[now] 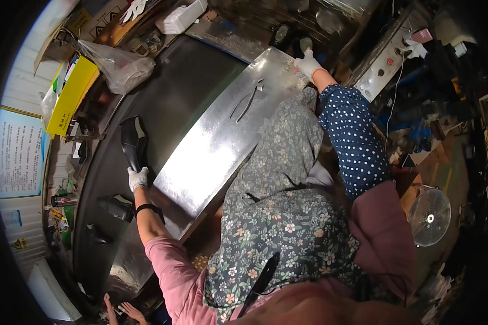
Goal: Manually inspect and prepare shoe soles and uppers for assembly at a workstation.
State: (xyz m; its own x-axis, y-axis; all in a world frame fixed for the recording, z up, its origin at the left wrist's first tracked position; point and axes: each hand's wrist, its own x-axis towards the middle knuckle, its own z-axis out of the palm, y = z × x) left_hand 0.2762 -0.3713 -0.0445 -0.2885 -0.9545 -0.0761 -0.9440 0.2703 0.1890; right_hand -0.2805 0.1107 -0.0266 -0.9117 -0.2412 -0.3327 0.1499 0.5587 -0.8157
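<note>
My left hand, in a white knit glove, is closed on one end of a black shoe over the dark belt. Far off at the metal table's far end is my right hand, in a white glove with an orange cuff. Its fingers are curled, and whatever they hold is hidden. A dark shoe with a greenish inside shows just beyond that hand; I cannot tell whether they touch. Another dark shoe lies beside it. Two thin dark strips rest on the shiny metal table.
The curved dark belt carries more black shoes nearer me. A clear plastic bag hangs beyond it, near a white jug. At right are a control panel and a fan. Another person's hands show at lower left.
</note>
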